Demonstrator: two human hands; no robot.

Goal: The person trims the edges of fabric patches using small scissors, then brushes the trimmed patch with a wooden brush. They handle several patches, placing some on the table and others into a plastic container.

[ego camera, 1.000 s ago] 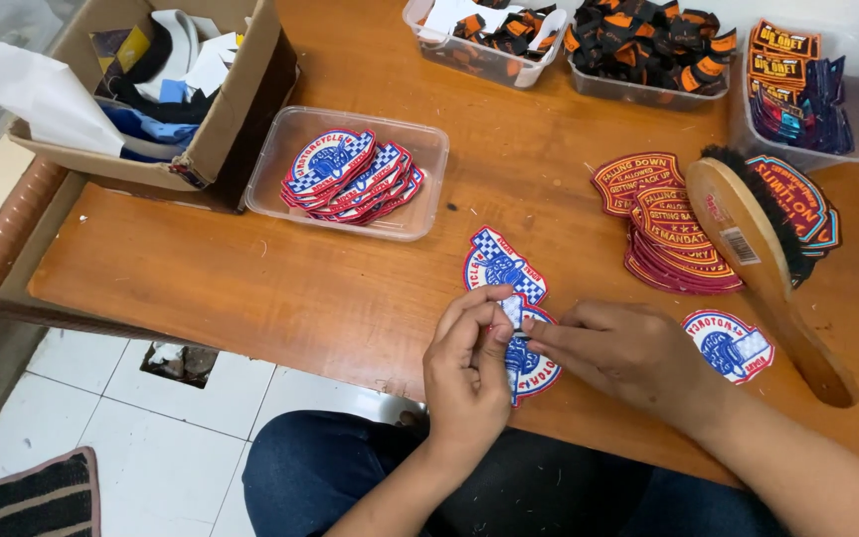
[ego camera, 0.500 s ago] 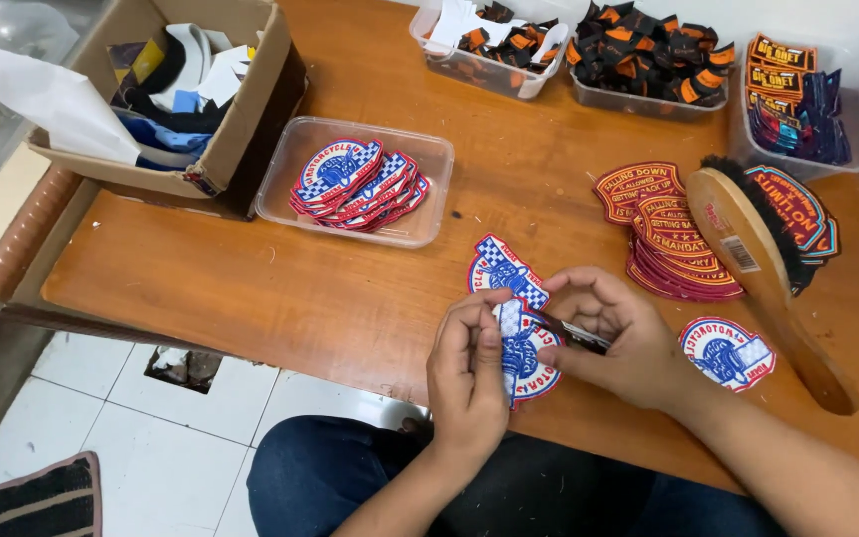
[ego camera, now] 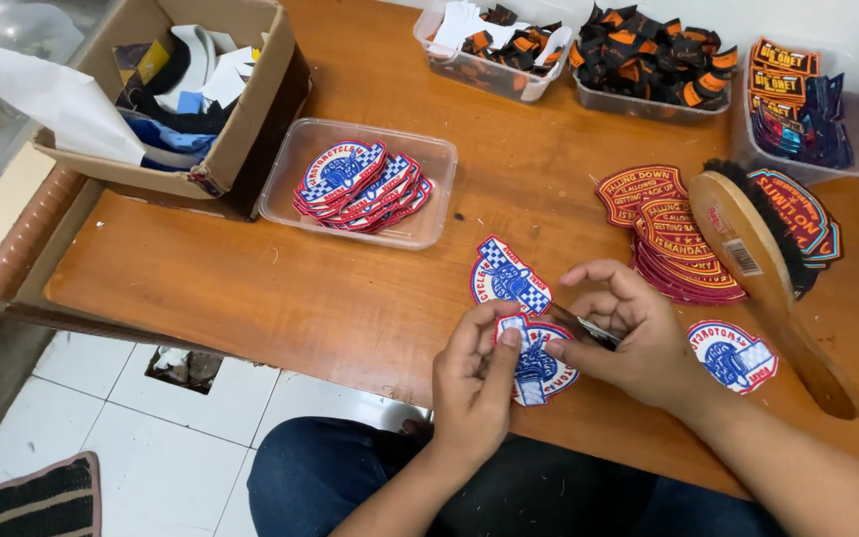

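My left hand [ego camera: 471, 383] pinches a round red, white and blue embroidered patch [ego camera: 541, 366] near the table's front edge. My right hand [ego camera: 628, 336] grips a small dark metal tool [ego camera: 581, 327], likely small scissors, with its tip at the patch's upper edge. A second patch [ego camera: 507, 276] of the same kind lies flat just beyond the hands. A third patch [ego camera: 734, 355] rests to the right of my right wrist.
A clear tray [ego camera: 295, 167] holds several matching patches. Red and orange patches [ego camera: 673, 239] are stacked right of centre under a wooden brush [ego camera: 770, 288]. Three clear tubs [ego camera: 653, 99] of patches line the back. A cardboard box [ego camera: 251, 109] sits at the left.
My hands have shifted slightly right and toward me with the patch. The right fingers have spread wider over the tool. The camera tipped a little.
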